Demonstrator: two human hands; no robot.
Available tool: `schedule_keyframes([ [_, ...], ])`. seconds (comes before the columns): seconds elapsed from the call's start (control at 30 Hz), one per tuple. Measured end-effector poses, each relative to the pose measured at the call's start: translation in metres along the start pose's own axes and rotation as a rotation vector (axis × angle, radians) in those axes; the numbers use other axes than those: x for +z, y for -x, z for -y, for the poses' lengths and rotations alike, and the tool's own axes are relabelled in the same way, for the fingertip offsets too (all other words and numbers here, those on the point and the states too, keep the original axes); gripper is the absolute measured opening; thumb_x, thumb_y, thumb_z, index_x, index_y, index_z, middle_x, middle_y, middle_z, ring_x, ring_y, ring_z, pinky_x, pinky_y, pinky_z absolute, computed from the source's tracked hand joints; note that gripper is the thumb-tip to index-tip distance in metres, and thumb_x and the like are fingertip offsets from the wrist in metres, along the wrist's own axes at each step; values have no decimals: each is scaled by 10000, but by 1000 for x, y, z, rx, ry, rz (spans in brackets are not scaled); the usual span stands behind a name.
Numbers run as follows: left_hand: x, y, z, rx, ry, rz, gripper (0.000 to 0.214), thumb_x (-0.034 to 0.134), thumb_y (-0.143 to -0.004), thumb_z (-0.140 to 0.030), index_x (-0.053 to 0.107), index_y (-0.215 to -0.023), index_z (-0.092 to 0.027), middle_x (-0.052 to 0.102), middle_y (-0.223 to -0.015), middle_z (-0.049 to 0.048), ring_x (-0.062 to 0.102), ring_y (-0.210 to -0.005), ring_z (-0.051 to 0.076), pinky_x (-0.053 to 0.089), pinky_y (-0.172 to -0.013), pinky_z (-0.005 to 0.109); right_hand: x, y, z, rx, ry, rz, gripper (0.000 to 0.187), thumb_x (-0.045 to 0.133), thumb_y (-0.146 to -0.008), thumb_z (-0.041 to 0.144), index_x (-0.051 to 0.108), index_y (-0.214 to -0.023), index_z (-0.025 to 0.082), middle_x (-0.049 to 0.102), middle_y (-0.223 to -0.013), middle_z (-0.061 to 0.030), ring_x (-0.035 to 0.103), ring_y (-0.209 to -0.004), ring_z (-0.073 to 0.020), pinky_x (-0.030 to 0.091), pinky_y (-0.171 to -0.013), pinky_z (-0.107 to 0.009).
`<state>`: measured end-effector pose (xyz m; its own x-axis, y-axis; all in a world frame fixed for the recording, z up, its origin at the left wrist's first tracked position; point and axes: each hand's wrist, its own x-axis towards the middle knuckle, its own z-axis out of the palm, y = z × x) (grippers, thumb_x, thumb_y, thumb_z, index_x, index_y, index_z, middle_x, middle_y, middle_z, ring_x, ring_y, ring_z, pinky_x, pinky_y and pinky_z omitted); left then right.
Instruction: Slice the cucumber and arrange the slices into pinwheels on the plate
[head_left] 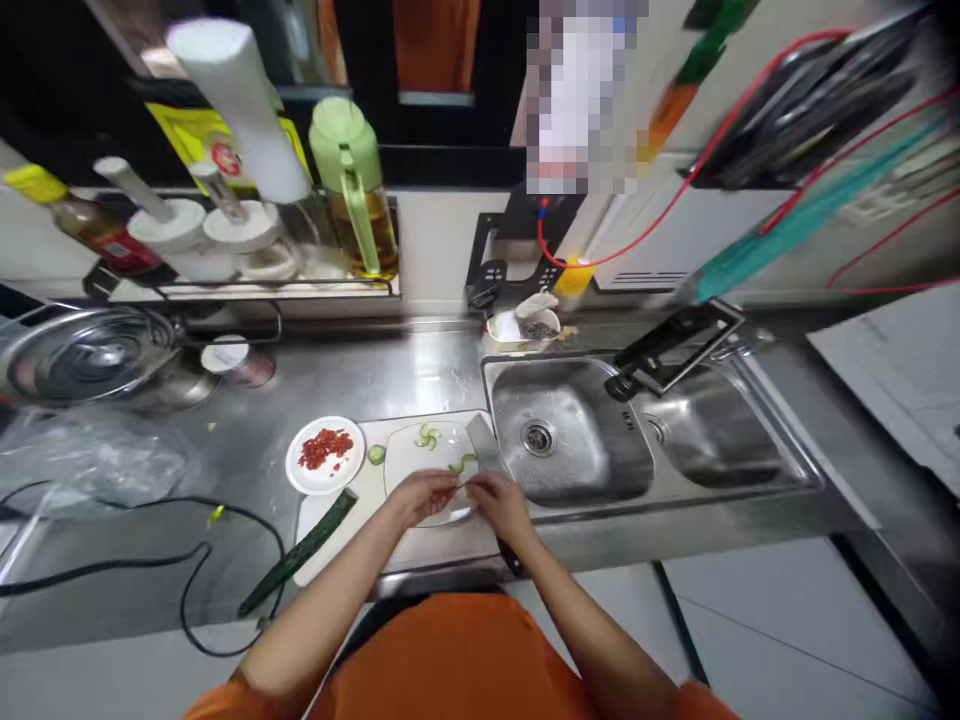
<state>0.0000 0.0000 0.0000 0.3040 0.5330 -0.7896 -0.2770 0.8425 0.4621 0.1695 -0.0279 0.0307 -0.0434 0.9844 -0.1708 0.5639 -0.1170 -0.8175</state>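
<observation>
My left hand (426, 496) and my right hand (501, 503) meet over a white squarish plate (401, 460). Their fingertips pinch what looks like a thin green cucumber slice (465, 483); it is small and partly covered. Fanned cucumber slices (427, 436) lie towards the plate's far side, and another curved green group (463, 463) is just beyond my fingers. The plate sits on a white cutting board (375, 430). A knife (480, 436) lies at the board's right side, its middle hidden by my right hand. Left of the plate are a cucumber end (376, 455) and a long cucumber (300, 552).
A round white plate (298, 478) holds chopped red pieces (326, 450). A double sink (570, 480) is on the right. Black cable (191, 580) and a plastic bag (97, 460) lie on the left. Behind, a rack carries jars and an oil bottle (356, 200).
</observation>
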Motion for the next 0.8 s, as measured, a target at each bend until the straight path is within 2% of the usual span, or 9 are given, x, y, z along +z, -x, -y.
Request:
schedule_keyframes([
  [0.13, 2, -10, -10, 119, -189, -60, 358, 796, -509, -232, 690, -831, -116, 636, -615, 7, 550, -555, 82, 429, -563, 205, 5, -9, 0, 79, -12, -19, 160, 554, -760, 269, 691, -770, 187, 671, -702, -23, 578, -658, -154, 416, -645, -247],
  [0.27, 6, -17, -19, 312, -508, -172, 198, 690, -635, -193, 699, -825, -139, 601, -553, -27, 507, -492, 77, 408, -538, 215, 10, -16, 0, 143, 130, -66, 132, 568, -763, 280, 659, -762, 184, 636, -660, -6, 552, -635, -142, 373, -606, -229],
  [0.43, 12, -20, -24, 515, -850, -311, 153, 641, -667, -153, 711, -797, -190, 669, -684, -23, 604, -665, 112, 453, -676, 230, 12, -21, 9, 211, 378, -30, 119, 547, -792, 239, 662, -802, 212, 661, -729, -6, 547, -769, -163, 329, -666, -244],
  [0.6, 15, -19, -24, 649, -975, -315, 156, 606, -716, -129, 710, -811, -197, 689, -745, -12, 617, -726, 121, 457, -727, 240, 13, -24, 18, 278, 504, 16, 157, 516, -830, 257, 665, -874, 231, 676, -843, -23, 531, -912, -198, 301, -674, -263],
  [0.8, 17, -21, -27, 760, -1106, -302, 169, 580, -741, -100, 705, -800, -197, 689, -771, 0, 603, -749, 130, 445, -735, 247, 15, -27, 22, 275, 564, 29, 185, 483, -860, 267, 656, -915, 231, 659, -870, -44, 509, -974, -208, 301, -697, -272],
])
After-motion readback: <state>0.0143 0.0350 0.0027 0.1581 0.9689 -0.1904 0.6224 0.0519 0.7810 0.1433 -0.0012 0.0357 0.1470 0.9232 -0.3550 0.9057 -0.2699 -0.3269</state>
